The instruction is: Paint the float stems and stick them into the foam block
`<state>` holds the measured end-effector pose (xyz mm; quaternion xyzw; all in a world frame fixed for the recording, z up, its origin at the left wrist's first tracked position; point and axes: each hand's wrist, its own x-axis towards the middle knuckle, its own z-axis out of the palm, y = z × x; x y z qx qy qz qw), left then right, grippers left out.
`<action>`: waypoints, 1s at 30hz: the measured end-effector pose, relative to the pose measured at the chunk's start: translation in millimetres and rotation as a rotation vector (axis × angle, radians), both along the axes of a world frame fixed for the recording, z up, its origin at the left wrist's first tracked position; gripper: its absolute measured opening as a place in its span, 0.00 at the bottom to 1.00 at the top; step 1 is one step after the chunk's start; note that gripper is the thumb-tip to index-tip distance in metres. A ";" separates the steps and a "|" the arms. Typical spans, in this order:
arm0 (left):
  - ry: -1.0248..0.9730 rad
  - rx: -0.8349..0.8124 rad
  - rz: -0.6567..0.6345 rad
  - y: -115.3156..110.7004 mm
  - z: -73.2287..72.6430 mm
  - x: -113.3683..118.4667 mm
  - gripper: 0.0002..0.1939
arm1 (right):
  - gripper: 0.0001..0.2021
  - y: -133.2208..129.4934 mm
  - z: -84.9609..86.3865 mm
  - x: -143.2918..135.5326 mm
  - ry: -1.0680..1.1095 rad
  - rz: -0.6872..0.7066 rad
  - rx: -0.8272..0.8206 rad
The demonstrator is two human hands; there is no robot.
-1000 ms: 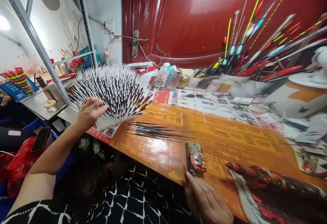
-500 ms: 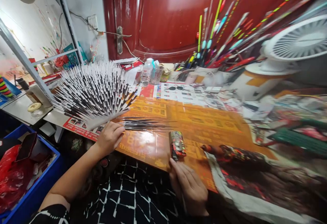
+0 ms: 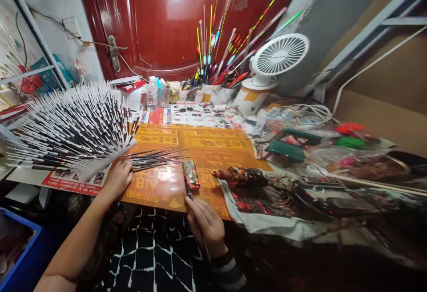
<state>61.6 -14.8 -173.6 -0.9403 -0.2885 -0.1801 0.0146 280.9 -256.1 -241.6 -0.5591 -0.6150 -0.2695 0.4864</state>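
Fingers on the right hand (image 3: 208, 226) are pinched round a slim dark tool (image 3: 189, 190), with its upper end right by a small paint-smeared block (image 3: 192, 175) on the orange-topped table (image 3: 216, 147). Left hand (image 3: 119, 177) is over at the near-left ends of a loose bundle of thin dark sticks (image 3: 151, 158), fingers bent, but can't tell if they've actually got hold of any. The bundle is lying flat, skinny ends pointing toward the block and stopping near it.

Just behind the left hand there's a huge spray of white-tipped sticks (image 3: 86, 121), fanned out like a porcupine and coming up off a pale base (image 3: 108, 161). Further back sit a clear bottle (image 3: 152, 94) and a glass (image 3: 163, 96) side by side, then some pots (image 3: 212, 93) crammed with bright rods (image 3: 218, 50), and a white desk fan (image 3: 280, 55) to the right of those. Right of the block, a grubby cloth (image 3: 283, 224) has a dark, orange-tipped thing (image 3: 247, 177) at its upper edge, too smeary to say what. Blue bin (image 3: 20, 250) is down at the lower left, below table level.
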 end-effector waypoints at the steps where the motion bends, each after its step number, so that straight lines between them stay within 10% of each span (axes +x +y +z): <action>1: -0.036 0.007 -0.006 -0.4 0.5 -1.1 0.05 | 0.31 -1.1 2.0 -0.1 0.011 0.013 0.005; 13: -0.293 0.133 -0.248 -37.4 14.5 52.0 0.06 | 0.29 2.3 36.9 25.4 0.051 -0.126 -0.012; 30: -0.328 0.161 -0.262 -28.6 14.7 41.1 0.08 | 0.33 24.0 27.6 28.7 0.167 -0.202 -0.171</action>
